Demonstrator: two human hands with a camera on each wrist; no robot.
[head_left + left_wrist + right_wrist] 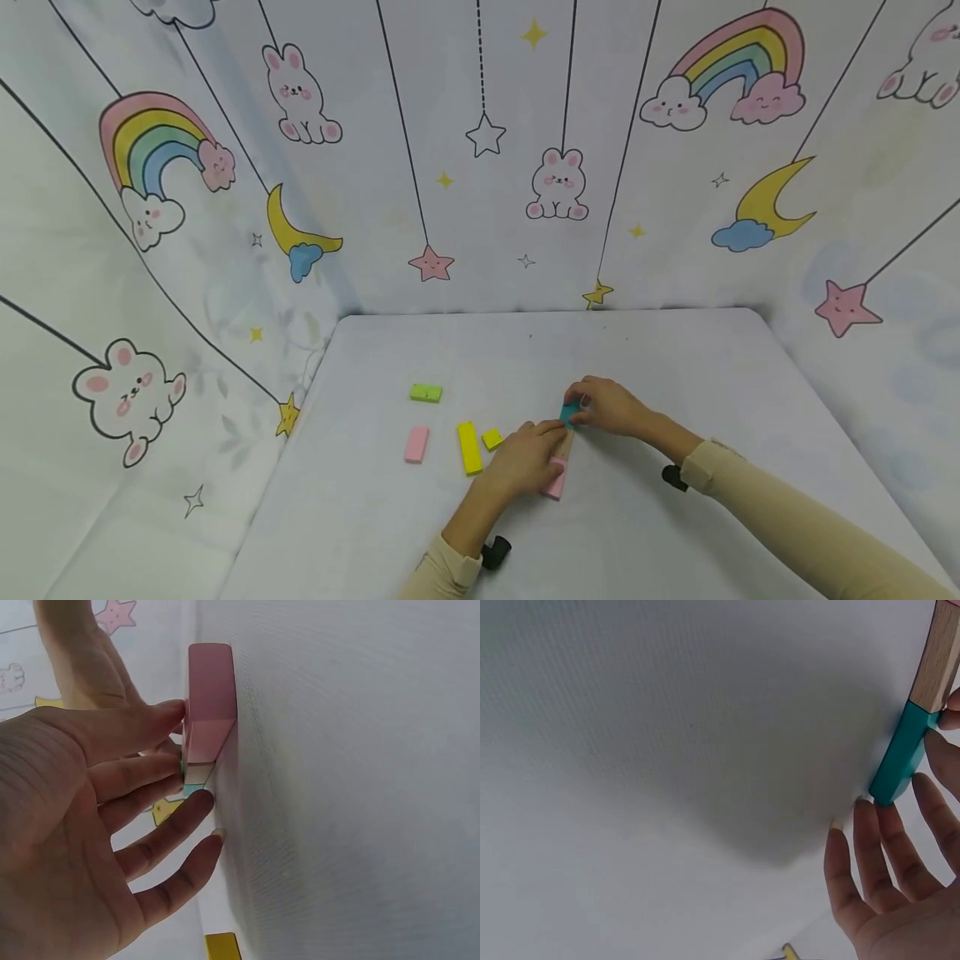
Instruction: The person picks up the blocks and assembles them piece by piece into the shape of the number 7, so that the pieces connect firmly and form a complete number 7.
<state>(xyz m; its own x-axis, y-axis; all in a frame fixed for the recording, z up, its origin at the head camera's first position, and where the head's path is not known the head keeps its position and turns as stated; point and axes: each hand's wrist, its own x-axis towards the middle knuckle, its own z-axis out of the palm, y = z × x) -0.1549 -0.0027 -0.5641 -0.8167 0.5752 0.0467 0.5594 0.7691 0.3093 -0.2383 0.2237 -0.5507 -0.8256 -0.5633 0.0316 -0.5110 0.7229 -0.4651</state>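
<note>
A pink block, a natural wood block and a teal block lie end to end in one straight row on the white table. My left hand is over the near part of this row. Its thumb touches the pink block, and its index and middle fingertips rest by the wood and teal blocks, the others spread loosely. At the far end my right hand holds the teal block between thumb and fingers, with fingertips against its end. Fingers partly cover the joint between wood and teal.
Left of the row lie a small yellow block, a long yellow block, another pink block and a lime green block. A patterned cloth wall rises behind the white table.
</note>
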